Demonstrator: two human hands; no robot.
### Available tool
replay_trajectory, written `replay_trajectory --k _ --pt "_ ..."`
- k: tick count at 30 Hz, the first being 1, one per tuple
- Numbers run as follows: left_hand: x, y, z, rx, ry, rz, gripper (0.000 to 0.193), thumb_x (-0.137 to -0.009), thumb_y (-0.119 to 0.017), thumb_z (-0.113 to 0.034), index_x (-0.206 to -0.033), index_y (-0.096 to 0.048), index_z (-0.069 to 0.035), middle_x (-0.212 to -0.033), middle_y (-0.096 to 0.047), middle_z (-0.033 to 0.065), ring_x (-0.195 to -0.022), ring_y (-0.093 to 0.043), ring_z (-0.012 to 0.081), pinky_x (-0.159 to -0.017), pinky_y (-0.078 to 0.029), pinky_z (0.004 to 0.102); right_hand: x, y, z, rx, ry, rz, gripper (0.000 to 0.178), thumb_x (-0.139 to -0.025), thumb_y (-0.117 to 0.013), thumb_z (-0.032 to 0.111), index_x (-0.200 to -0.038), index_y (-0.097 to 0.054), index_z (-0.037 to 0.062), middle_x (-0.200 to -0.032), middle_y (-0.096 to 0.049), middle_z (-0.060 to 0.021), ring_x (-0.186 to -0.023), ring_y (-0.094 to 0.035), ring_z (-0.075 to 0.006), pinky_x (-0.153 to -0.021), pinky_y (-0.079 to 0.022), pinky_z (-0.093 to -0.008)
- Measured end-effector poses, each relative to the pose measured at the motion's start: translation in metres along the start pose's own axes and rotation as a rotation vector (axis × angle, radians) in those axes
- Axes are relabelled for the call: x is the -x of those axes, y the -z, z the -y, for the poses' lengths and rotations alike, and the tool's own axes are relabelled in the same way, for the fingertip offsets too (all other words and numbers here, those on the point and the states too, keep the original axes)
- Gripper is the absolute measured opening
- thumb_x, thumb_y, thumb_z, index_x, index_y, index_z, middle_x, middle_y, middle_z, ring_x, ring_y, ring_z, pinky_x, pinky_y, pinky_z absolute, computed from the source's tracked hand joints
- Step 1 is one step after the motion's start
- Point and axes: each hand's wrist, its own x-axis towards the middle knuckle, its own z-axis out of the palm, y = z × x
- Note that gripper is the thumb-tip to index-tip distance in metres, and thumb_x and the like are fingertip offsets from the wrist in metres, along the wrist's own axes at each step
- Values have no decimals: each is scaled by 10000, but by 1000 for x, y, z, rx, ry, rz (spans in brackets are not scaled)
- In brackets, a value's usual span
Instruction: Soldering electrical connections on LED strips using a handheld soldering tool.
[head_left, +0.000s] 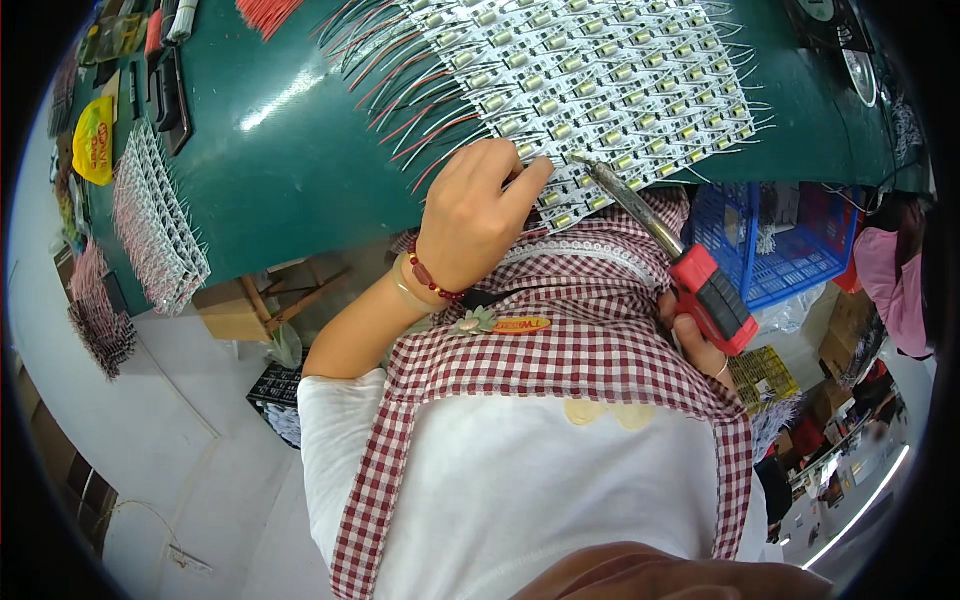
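A large panel of white circuit boards [620, 80] lies at the table's near edge, rows of small yellowish parts on it. Red, black and white wires [415, 110] fan out from its left side. At the panel's lower left corner, my left hand [480, 205] is closed in a pinch over the boards; what sits between the fingertips is hidden. My right hand [697, 345], partly hidden, grips a soldering iron [712, 300] by its red and black handle. The iron's metal tip points up and left, at the boards just right of my left fingers.
Stacked wired boards [160, 220] hang over the green table's [290, 150] left edge, near a yellow packet [93, 140] and dark hand tools [170, 90]. Red wires [268, 15] lie at the far side. A blue plastic crate [790, 250] stands below the table's right side.
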Motion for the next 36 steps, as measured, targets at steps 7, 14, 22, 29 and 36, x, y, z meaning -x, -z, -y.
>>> replay_trajectory --k 7,14,22,29,36 --pt "0 -2 2 1 -21 -12 248 -682 -666 25 -914 -645 -60 -685 -445 53 -606 -485 208 -543 -403 327 -9 -9 7 135 106 -22 231 -770 -666 284 -744 -621 59 -692 -606 -51 -581 -592 -213 -529 -452 -325" --pt "-1 -4 2 1 -46 -23 243 -673 -658 29 -902 -640 -50 -684 -432 54 -600 -476 207 -542 -397 327 -14 -10 8 462 361 -51 106 -663 -657 116 -734 -611 51 -686 -594 -61 -579 -600 -225 -488 -452 -330" --pt "-2 -1 2 -11 -57 2 232 -669 -655 27 -889 -634 -45 -680 -423 52 -601 -470 206 -547 -392 328 -10 -10 13 174 199 -72 82 -682 -626 120 -716 -607 48 -641 -604 -63 -550 -605 -227 -500 -470 -312" --pt "-6 7 -3 -96 -53 65 211 -683 -650 5 -887 -626 -41 -730 -490 52 -673 -510 213 -605 -394 328 -8 -8 10 149 214 -54 241 -803 -640 278 -737 -614 47 -641 -611 -55 -552 -602 -214 -505 -469 -313" --pt "-9 18 -16 -187 -12 -175 218 -667 -673 6 -871 -625 -54 -748 -510 35 -685 -511 219 -609 -378 353 1 -5 4 115 151 -57 279 -828 -631 314 -741 -615 50 -639 -608 -56 -563 -602 -211 -514 -465 -306"
